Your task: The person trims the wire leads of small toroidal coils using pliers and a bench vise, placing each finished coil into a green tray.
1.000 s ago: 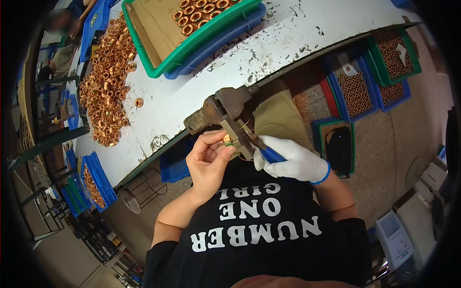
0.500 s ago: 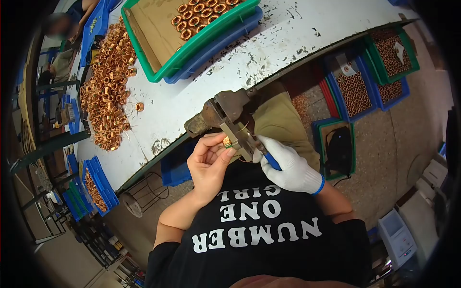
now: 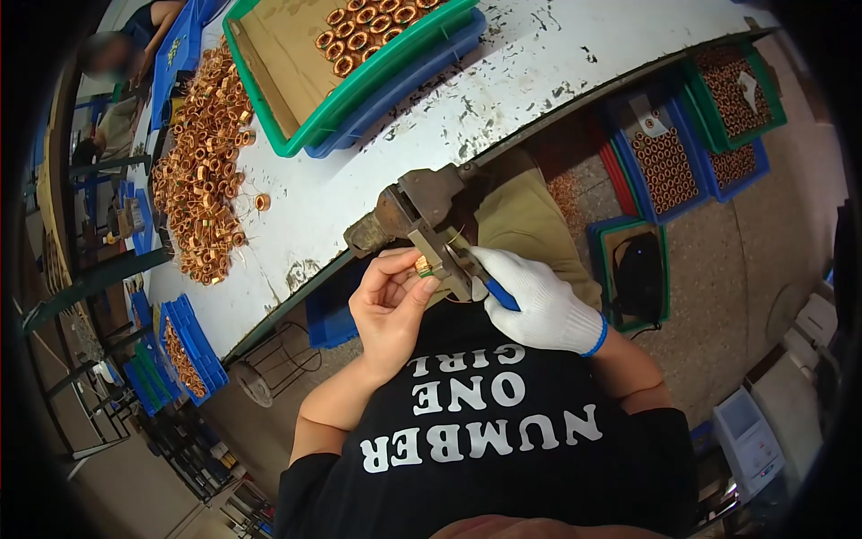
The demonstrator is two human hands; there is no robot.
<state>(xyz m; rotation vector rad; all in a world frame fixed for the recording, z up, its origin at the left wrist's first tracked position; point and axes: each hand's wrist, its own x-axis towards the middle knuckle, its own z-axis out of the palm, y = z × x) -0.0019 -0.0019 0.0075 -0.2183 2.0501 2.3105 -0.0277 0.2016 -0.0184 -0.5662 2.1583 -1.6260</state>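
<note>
My bare left hand (image 3: pixel 391 310) pinches a small copper-wound ring coil (image 3: pixel 424 266) between thumb and fingertips, against the side of a metal block on the bench vise (image 3: pixel 422 202). A bit of green shows on the coil's lower edge. My right hand (image 3: pixel 539 301), in a white knit glove with a blue cuff, is closed around blue-handled pliers (image 3: pixel 501 295). The dark metal end of the pliers lies close to the vise block, just right of the coil. The glove and the vise partly hide their tips, so I cannot tell what they grip.
Loose copper coils (image 3: pixel 202 171) are heaped on the white bench (image 3: pixel 377 189). A green tray (image 3: pixel 296 144) with coils in rows sits on a blue one. Coil-filled crates (image 3: pixel 664 171) stand on the floor at right, another blue crate (image 3: pixel 193 346) at left. A person (image 3: pixel 117 63) sits far left.
My right hand and the pliers have shifted slightly left and up, nearer the vise block. The left hand stays in place with the coil.
</note>
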